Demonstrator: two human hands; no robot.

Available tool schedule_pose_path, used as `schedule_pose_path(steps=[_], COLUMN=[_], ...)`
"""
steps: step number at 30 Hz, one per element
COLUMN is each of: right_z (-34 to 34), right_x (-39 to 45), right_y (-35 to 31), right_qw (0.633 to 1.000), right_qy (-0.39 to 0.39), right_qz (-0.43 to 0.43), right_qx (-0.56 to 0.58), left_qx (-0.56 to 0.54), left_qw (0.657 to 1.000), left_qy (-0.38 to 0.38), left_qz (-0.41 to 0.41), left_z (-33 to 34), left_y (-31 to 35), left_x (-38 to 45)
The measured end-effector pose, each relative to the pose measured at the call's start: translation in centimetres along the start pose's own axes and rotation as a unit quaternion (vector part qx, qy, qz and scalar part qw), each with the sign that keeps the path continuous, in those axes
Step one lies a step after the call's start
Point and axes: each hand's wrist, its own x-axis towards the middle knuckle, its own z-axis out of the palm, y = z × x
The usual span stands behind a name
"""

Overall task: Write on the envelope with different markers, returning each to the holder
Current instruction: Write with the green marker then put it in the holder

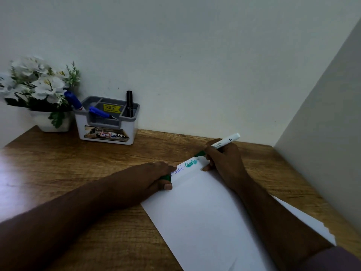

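Two hands on the job, head view only. R hand (pixel 224 159) pinches a green marker (pixel 224 142) low on the barrel, tip at the envelope (pixel 205 212) top edge, next to green lettering. L hand (pixel 154 177) rests on the envelope's left edge w/ the green cap (pixel 166 177) tucked under its fingers. Envelope: thin, light, likely slides, so keep pinning it. Marker: stiff, light; grip near tip. Holder (pixel 106 122) sits well beyond L hand, w/ blue markers (pixel 73 101) and a black one (pixel 129 103).

The holder (pixel 106 124) stands at the table's (pixel 78 173) back left, the envelope (pixel 205 222) before it, rightward.
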Motion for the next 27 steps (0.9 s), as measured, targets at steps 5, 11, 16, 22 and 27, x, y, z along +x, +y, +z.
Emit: schedule_pose_path(steps=[5, 11, 16, 22, 27], right_z=[0.5, -0.1, -0.1, 1.0, 1.4], right_x=[-0.4, -0.1, -0.4, -1.6, -2.2], right_y=[-0.3, -1.1, -3.0, -4.0, -4.5], right_qw=[0.996, 0.991, 0.958, 0.957, 0.961], right_qy=[-0.039, -0.021, -0.184, -0.235, -0.244], right_qz=[-0.045, -0.016, -0.021, -0.094, -0.106], right_qx=[-0.064, 0.130, 0.218, 0.141, 0.080], left_qx=[0.001, -0.061, -0.128, -0.121, -0.105], left_qw=[1.000, 0.998, 0.991, 0.989, 0.990], left_qy=[0.006, 0.011, 0.046, 0.080, 0.091], left_qz=[0.008, 0.017, 0.014, 0.016, 0.021], left_z=[0.0, -0.5, -1.3, -1.1, -1.0], left_y=[0.1, 0.7, 1.5, 0.7, 0.4], left_x=[-0.1, -0.6, -1.0, -0.7, -0.5])
